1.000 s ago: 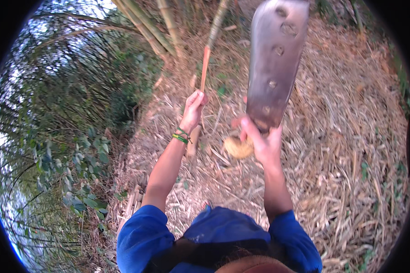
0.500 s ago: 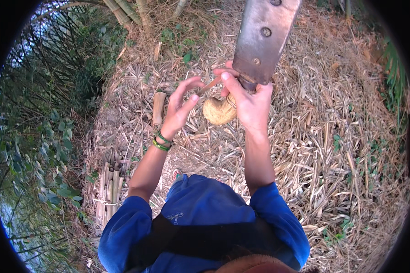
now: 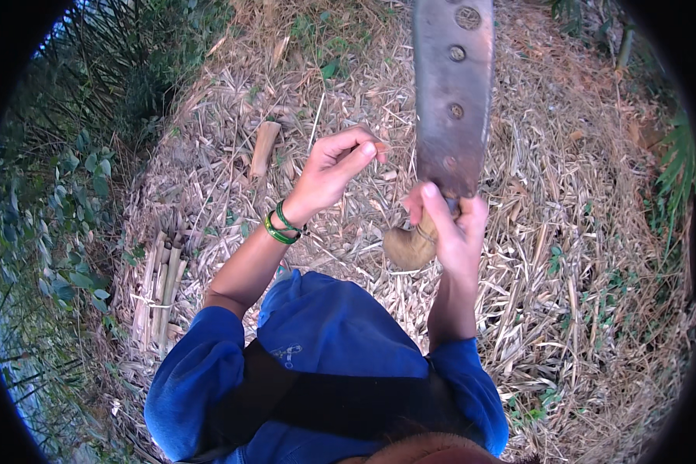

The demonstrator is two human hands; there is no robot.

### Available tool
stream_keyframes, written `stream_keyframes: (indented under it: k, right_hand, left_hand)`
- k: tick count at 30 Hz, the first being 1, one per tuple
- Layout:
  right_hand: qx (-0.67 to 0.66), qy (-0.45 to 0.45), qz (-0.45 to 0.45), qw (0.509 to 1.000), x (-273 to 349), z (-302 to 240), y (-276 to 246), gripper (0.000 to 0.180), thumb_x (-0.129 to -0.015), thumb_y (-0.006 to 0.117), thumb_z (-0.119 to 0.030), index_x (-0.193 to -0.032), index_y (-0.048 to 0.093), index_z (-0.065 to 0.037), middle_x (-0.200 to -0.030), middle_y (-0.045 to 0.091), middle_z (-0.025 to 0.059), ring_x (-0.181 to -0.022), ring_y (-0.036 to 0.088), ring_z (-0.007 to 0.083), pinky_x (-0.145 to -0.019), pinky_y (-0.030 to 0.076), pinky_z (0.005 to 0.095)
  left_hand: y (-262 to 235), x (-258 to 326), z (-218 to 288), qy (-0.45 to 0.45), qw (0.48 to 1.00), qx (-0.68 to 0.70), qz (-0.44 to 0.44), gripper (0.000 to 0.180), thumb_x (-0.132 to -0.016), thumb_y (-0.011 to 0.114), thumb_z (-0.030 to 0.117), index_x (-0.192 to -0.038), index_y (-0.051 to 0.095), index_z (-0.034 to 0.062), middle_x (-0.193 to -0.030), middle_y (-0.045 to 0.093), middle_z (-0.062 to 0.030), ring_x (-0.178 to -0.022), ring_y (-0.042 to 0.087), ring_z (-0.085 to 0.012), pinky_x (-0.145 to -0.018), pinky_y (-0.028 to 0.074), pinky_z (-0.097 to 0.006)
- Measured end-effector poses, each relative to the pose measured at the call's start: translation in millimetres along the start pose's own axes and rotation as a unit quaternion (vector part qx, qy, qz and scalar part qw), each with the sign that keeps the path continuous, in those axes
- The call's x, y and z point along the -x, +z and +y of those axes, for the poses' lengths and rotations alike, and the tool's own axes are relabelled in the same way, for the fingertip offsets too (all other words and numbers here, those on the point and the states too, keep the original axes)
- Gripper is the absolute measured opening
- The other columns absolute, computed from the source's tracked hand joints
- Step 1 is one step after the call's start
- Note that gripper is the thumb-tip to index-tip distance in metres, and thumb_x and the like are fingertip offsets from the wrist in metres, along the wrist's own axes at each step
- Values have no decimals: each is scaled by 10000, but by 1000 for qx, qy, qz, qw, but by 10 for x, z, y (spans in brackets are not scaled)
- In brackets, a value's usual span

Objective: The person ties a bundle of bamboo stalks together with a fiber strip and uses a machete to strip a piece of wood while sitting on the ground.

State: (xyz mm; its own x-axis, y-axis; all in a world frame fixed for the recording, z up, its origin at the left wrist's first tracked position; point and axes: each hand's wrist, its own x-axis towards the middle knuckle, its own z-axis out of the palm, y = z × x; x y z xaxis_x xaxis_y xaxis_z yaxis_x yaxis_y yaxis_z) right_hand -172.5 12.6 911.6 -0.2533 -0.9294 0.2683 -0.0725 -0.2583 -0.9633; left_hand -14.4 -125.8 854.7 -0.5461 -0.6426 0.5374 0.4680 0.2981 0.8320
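My right hand (image 3: 458,232) is closed around the base of a machete's yellowish, curved wooden handle (image 3: 410,246), the thumb lying up near the blade. The broad metal blade (image 3: 454,108), dark and worn with several round holes or rivets, points away from me to the top of the view. Left of the blade, my left hand (image 3: 340,166) is pinched, thumb against the fingers. Something small and reddish-brown shows at its fingertips, too small to make out. Green bands circle the left wrist. The two hands are apart.
A short cut piece of bamboo (image 3: 264,148) lies on the ground beyond my left hand. A tied bundle of bamboo pieces (image 3: 158,290) lies at the left. Dry leaf litter (image 3: 549,309) covers the ground. Green bushes (image 3: 77,209) stand along the left side.
My hands have moved apart; the thin brown strip that ran between them no longer shows at that length. The machete has come nearer and right, its blade turned more upright. My left fingers have closed.
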Motion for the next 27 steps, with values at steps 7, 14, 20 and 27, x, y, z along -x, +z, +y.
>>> stream_keyframes:
  k: [7,14,20,27]
  right_hand:
    - [-116,122,-9,986,378,42,58,891,-1001,133,-692,-900,636,37,-691,623,111,-613,582,168,-602,460,302]
    - [-130,106,-95,981,419,-33,62,893,-1000,92,-660,-860,626,41,-692,627,125,-629,599,200,-616,472,325]
    - [-138,121,-64,981,464,-48,163,840,-1025,66,-596,-1265,487,90,-671,604,162,-539,552,197,-550,442,294]
    - [-177,105,-121,971,463,-11,102,762,-1026,174,-576,-1247,520,65,-754,617,130,-679,566,183,-667,431,302]
  left_hand:
    - [-15,53,-66,34,999,0,-5,241,-977,652,210,-888,673,-12,-843,649,-57,-807,589,-128,-739,457,-294]
    - [-77,133,-150,18,1000,1,-22,229,-953,690,214,-893,707,-5,-774,615,-28,-698,512,-97,-639,400,-281]
    - [-81,159,-85,21,999,-8,-34,181,-906,738,177,-855,747,4,-675,587,-12,-631,479,-88,-559,364,-283]
    - [-48,148,-40,51,998,-29,-29,142,-877,762,158,-861,769,17,-628,564,-9,-570,441,-93,-514,322,-283]
